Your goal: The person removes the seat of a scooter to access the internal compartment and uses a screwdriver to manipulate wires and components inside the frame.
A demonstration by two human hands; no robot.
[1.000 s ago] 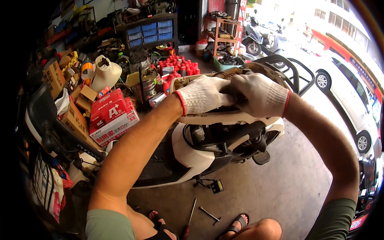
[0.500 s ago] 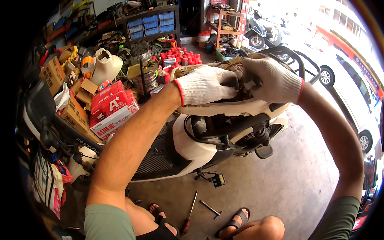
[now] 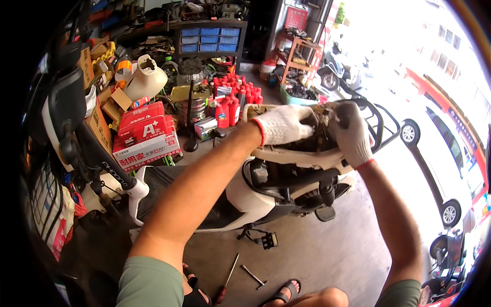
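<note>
A white scooter (image 3: 245, 192) stands across in front of me, its rear body uncovered so that the dark cavity inside shows. My left hand (image 3: 286, 125), in a white knit glove with a red cuff, reaches over the cavity's left part, fingers bent inward. My right hand (image 3: 353, 135), gloved alike with dirty dark fingers, curls down at the right end, near the black rear rack (image 3: 381, 125). Both hands' fingers are closed around small parts or wires between them, too hidden to name. The pale body panel (image 3: 302, 157) runs below both hands.
On the floor lie a screwdriver (image 3: 227, 279) and a T-handle wrench (image 3: 254, 276), near my sandalled feet. Red-and-white boxes (image 3: 146, 135), red bottles (image 3: 227, 110) and other clutter crowd the left. Beyond stands a blue drawer unit (image 3: 209, 40); a white car (image 3: 440, 138) is parked at right.
My view has shifted, so the scooter sits lower. The right hand has turned, its wrist now below its fingers. Both hands remain over the cavity.
</note>
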